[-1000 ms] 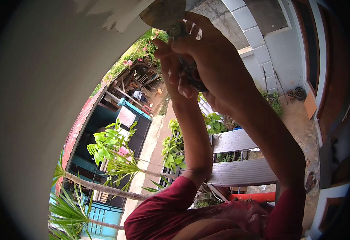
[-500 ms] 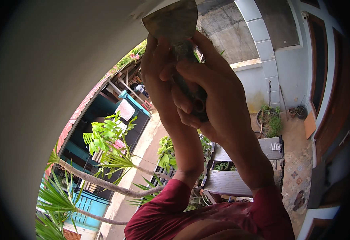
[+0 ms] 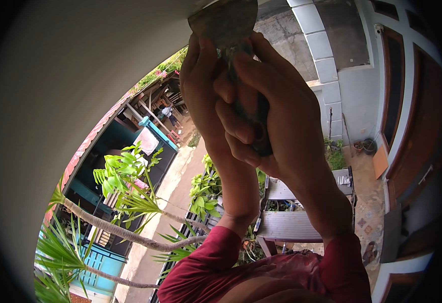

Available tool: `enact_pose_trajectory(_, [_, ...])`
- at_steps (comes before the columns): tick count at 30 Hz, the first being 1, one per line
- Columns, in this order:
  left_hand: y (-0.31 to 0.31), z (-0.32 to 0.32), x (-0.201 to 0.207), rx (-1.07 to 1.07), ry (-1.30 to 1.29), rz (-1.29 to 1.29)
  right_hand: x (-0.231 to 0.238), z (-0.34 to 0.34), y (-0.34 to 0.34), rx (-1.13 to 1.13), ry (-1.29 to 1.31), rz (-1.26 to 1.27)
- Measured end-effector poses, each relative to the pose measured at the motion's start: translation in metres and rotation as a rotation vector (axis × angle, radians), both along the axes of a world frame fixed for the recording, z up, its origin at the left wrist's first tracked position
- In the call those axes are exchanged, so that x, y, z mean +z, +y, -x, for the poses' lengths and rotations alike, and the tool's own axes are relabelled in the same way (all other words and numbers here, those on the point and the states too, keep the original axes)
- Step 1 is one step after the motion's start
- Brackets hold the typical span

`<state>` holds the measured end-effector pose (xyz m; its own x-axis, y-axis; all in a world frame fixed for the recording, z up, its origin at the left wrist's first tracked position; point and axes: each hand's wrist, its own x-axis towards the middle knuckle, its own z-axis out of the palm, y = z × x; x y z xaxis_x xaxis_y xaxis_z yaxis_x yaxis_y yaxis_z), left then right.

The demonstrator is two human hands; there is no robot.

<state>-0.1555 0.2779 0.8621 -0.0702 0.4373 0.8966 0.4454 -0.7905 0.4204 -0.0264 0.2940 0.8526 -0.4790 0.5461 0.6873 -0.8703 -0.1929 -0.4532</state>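
Note:
Both of my hands are raised around a putty knife, its broad, worn blade (image 3: 224, 22) pointing up at the top of the view. My right hand (image 3: 286, 101) wraps the dark handle (image 3: 263, 113), with the thumb along it and the fingers curled round. From the other side my left hand (image 3: 199, 86) closes on the tool, its fingertips near the base of the blade. A smooth pale wall or ceiling surface (image 3: 89, 65) fills the upper left beside the blade. Whether the blade's edge touches it I cannot tell.
Far below lie slatted metal platforms (image 3: 286, 225), leafy plants (image 3: 203, 194) and a tiled floor (image 3: 367, 222). Curved plant stems (image 3: 125, 233) reach in from the left. Brown-framed doors (image 3: 392, 86) stand at the right. A person (image 3: 169, 115) is in the distance beyond the lane.
The blade and both hands have shifted slightly right in the view, still gripping the putty knife. The background has slid a little left, and the distant person shows more fully.

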Motion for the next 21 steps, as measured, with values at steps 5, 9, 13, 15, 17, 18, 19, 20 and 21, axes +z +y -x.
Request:
enact_pose_trajectory(5, [-0.021,-0.007,0.008,0.124,0.028,-0.05,0.004,-0.002,-0.022,0.076,-0.001,0.062])
enact_pose_trajectory(9, [-0.01,-0.02,0.023,0.401,0.137,-0.099,0.013,-0.015,-0.019,0.15,-0.012,0.085])
enact_pose_trajectory(13, [0.001,-0.029,0.026,0.157,-0.158,0.013,0.009,-0.017,-0.02,0.062,-0.052,0.089])
enact_pose_trajectory(15, [-0.004,-0.027,0.024,0.192,-0.156,0.007,0.008,-0.018,-0.023,0.091,-0.052,0.091])
enact_pose_trajectory(17, [-0.009,-0.027,0.024,0.26,-0.115,0.008,0.006,-0.017,-0.02,0.116,-0.05,0.07])
enact_pose_trajectory(18, [-0.008,-0.03,0.022,0.278,-0.118,-0.012,0.007,-0.018,-0.019,0.102,-0.053,0.077])
enact_pose_trajectory(19, [-0.007,-0.031,0.023,0.295,-0.118,-0.042,0.009,-0.017,-0.018,0.091,-0.057,0.086])
enact_pose_trajectory(20, [-0.003,-0.04,0.025,0.282,-0.148,-0.089,0.011,-0.019,-0.018,0.075,-0.052,0.098])
enact_pose_trajectory(21, [-0.001,-0.043,0.028,0.271,-0.156,-0.096,0.011,-0.019,-0.019,0.099,-0.037,0.095])
